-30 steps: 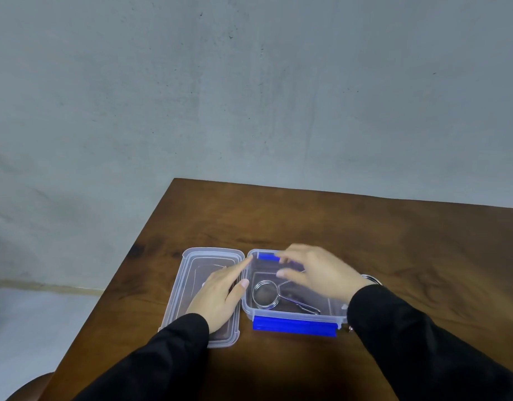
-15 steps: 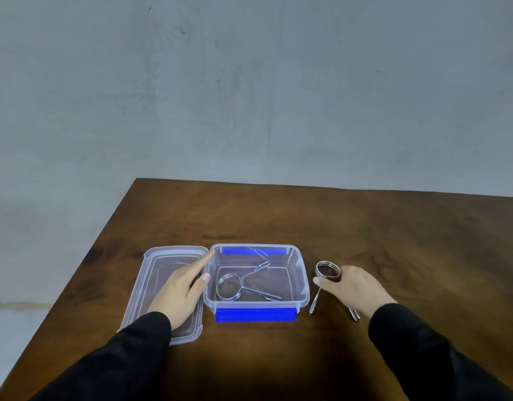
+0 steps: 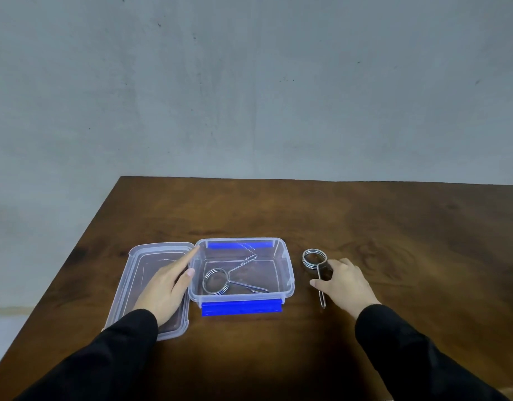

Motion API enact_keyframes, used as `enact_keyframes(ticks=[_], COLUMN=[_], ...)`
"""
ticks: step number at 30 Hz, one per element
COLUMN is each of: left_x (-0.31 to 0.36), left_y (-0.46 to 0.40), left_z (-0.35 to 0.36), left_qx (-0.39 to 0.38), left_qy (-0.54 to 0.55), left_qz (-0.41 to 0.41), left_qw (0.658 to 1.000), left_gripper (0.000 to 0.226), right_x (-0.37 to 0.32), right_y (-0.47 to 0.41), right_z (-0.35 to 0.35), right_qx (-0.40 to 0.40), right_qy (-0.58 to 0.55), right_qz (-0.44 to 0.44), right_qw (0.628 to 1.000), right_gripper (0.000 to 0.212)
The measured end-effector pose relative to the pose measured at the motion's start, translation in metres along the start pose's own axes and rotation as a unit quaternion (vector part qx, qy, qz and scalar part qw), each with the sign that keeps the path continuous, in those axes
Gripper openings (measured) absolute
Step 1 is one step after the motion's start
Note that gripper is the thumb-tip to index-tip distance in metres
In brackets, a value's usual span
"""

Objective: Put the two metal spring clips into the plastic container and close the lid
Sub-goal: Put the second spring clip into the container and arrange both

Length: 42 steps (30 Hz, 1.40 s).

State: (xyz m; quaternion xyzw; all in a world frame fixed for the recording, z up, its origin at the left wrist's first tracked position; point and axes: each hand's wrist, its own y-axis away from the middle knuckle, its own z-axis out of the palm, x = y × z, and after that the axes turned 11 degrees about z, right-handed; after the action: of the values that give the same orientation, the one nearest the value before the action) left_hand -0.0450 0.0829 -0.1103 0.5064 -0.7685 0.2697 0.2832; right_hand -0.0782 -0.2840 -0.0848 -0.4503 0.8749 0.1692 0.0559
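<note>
I see a dark brown wooden surface (image 3: 365,227) with a smooth, faintly glossy finish. The clear plastic container (image 3: 288,273) and its clear plastic lid (image 3: 125,285) look slick; blue plastic latches (image 3: 241,308) look matt. Both shiny coiled metal spring clips (image 3: 220,280) (image 3: 313,258) gleam. Black cloth sleeves (image 3: 408,348) look matt.

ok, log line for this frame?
clip one: in container | clip two: on table, right hand on it | left hand: flat on lid | lid: off

Bare room: wooden table (image 3: 365,227), stained plaster wall (image 3: 249,82).
</note>
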Motion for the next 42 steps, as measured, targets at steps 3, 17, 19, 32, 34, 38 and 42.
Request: enact_keyframes(ticks=[3, 17, 19, 32, 34, 38, 42], left_x=[0.0, -0.004, -0.005, -0.01, -0.012, -0.013, -0.011], left_y=[0.0, 0.0, -0.001, -0.001, 0.0, -0.001, -0.001], left_z=[0.0, -0.001, 0.0, -0.003, -0.004, -0.003, -0.003], left_qx=[0.0, 0.001, -0.001, -0.007, -0.004, -0.003, 0.002], left_qy=[-0.003, -0.011, -0.014, -0.023, -0.019, -0.022, -0.034], left_qz=[0.0, 0.012, 0.007, 0.026, 0.032, 0.034, 0.033], left_qw=[1.0, 1.0, 1.0, 0.999, 0.999, 0.999, 0.999], left_gripper=[0.045, 0.048, 0.047, 0.049, 0.05, 0.05, 0.05], right_x=[0.003, 0.004, -0.005, -0.125, -0.136, -0.146, -0.148], right_y=[-0.001, -0.019, -0.021, 0.036, 0.042, 0.042, 0.038], right_z=[0.004, -0.008, -0.022, -0.058, -0.039, -0.009, 0.002], right_qx=[0.012, 0.022, 0.023, -0.136, -0.14, -0.146, -0.147], right_qy=[0.002, -0.123, -0.141, 0.077, 0.124, 0.164, 0.168], right_qz=[0.002, -0.064, -0.103, -0.429, -0.431, -0.436, -0.43], right_qw=[1.0, 0.99, 0.984, 0.89, 0.883, 0.873, 0.875], right_gripper=[0.061, 0.03, 0.045, 0.054, 0.057, 0.056, 0.056])
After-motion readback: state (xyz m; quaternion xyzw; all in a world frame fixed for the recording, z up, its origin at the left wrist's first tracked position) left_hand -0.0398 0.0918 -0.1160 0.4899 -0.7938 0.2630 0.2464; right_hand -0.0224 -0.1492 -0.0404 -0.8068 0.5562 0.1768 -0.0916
